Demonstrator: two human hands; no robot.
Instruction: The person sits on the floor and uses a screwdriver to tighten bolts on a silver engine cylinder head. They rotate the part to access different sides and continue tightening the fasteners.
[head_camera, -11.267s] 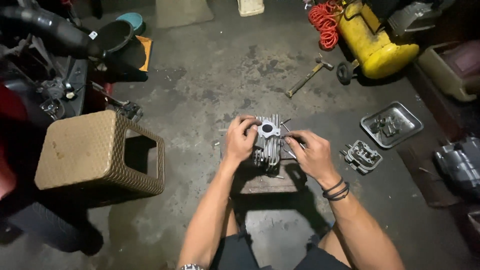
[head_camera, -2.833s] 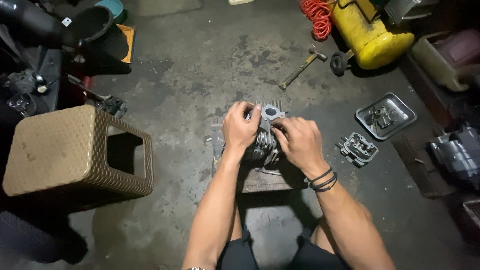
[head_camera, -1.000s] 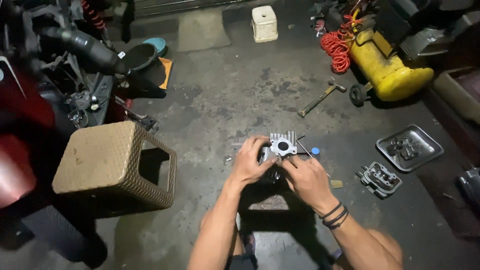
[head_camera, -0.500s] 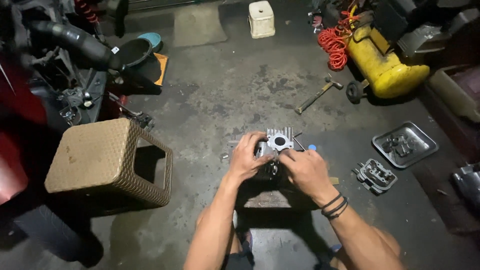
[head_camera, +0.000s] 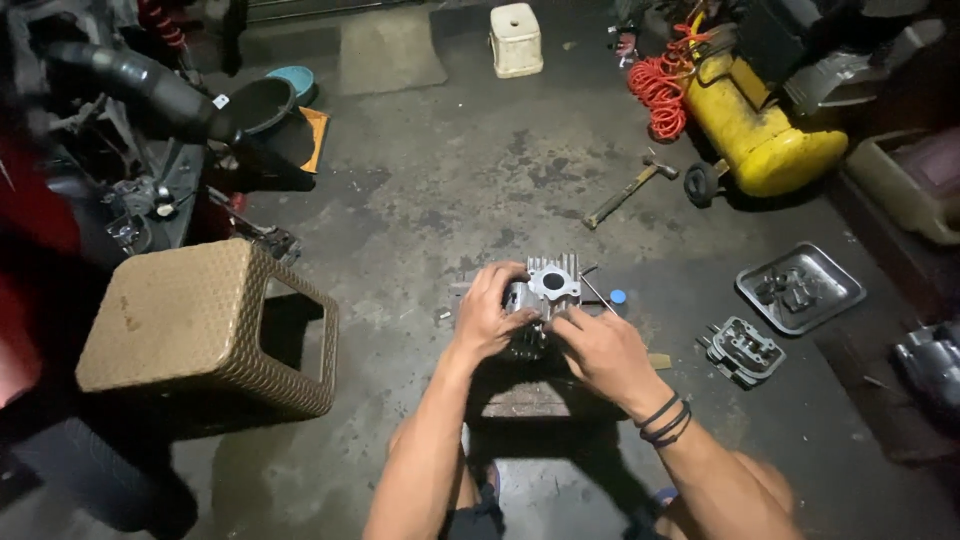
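1. Left hand curled around the left side of a grey finned metal engine cylinder head, gripping it.
2. Right hand closed on its lower right, fingertips pinching at the part.
3. Cylinder head sits on a low wooden block.
4. Right of the head: small blue cap, grey metal engine cover, metal tray.
5. Left of the head: tan woven stool.

Bare concrete floor ahead is open. Left blocked by tan woven plastic stool; right by grey metal tray and finned metal cover.
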